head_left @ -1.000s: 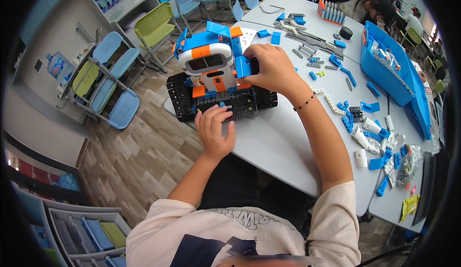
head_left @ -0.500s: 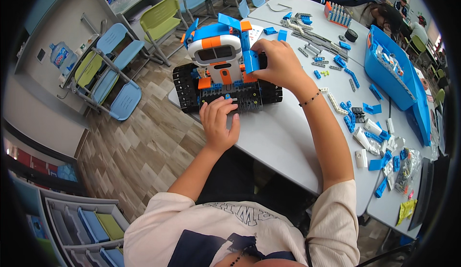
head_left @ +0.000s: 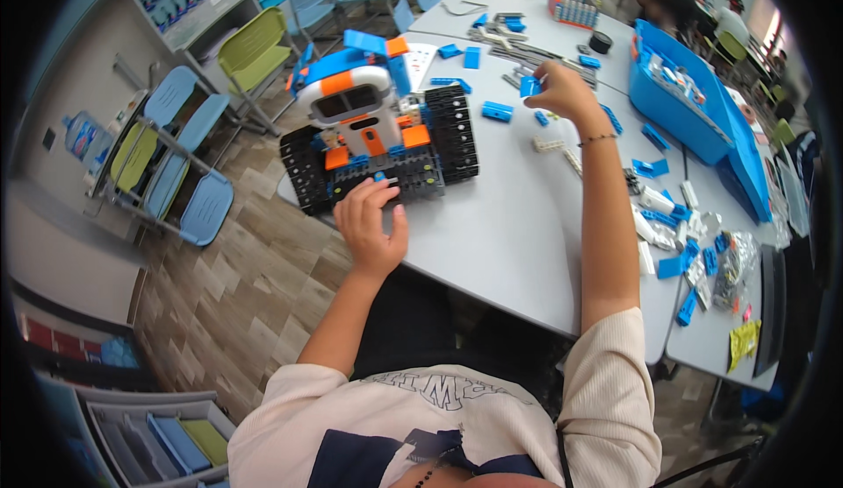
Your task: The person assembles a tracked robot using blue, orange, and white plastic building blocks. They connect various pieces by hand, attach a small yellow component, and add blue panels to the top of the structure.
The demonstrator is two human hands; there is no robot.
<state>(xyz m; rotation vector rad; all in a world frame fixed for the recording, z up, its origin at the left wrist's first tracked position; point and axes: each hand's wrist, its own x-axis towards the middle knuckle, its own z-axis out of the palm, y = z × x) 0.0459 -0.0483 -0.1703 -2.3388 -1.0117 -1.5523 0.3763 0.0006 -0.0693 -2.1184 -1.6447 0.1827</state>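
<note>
A toy robot (head_left: pixel 364 115) of building pieces, with a white and orange head, blue panels and black tracks, stands at the table's left edge. My left hand (head_left: pixel 373 229) rests on the front of its black base, fingers laid over the edge and thumb apart. Over the table to the right of the robot, my right hand (head_left: pixel 562 93) pinches a small blue piece (head_left: pixel 529 86) between thumb and fingers. The piece's far end is partly hidden by the fingers. Another blue panel (head_left: pixel 497 112) lies on the table between the robot and that hand.
Loose blue, white and grey pieces (head_left: pixel 654 198) are scattered along the right side of the white table (head_left: pixel 492 216). A blue storage box (head_left: pixel 680 93) stands at the far right. A black wheel (head_left: pixel 601 43) and a rack (head_left: pixel 572 7) sit farther back. Chairs (head_left: pixel 255 57) stand left.
My right hand has left the robot's side and moved right over the table. The blue panel it gripped there is gone from the robot. My left hand stays on the base; the view shifted.
</note>
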